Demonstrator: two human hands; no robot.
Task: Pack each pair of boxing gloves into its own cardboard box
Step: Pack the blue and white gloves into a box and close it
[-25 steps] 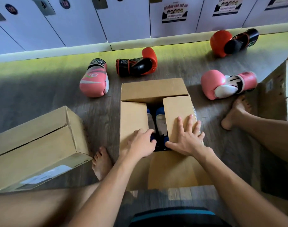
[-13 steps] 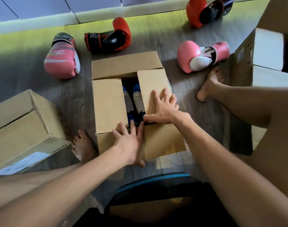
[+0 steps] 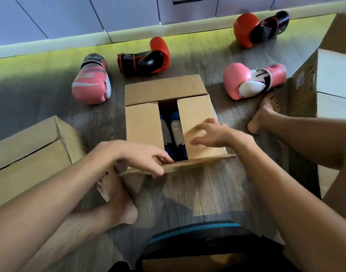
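**Near flap in my left hand, ready to fold away from me**

My left hand (image 3: 140, 157) grips the near flap (image 3: 197, 162) at its left end, fingers curled over the top edge. My right hand (image 3: 211, 134) holds nothing. Its fingers are loosely bent over the right flap (image 3: 193, 114), and the blur stops me telling whether they touch the card.

The relation that matters is this: the near flap lies between my hands and the opening. Its long edge runs left to right across the middle of the frame, tilted a little upward toward the right. I judge the next move is to swing it up-frame, over the side flaps. The left hand already has it; the right is closer to the free end and could steady that.

The box (image 3: 142, 126) sits on the floor (image 3: 217, 61) at frame centre, plain brown card. Through the gap between the folded side flaps I see the blue gloves (image 3: 175, 132), blue and white, lying side by side with cuffs toward me. The far flap (image 3: 164, 89) is not yet down.

Unpacked on the floor are two pink gloves (image 3: 91, 83) and two red gloves (image 3: 144, 59), split between upper left and upper right. Spare boxes (image 3: 30, 150) stand at the left and right edges.
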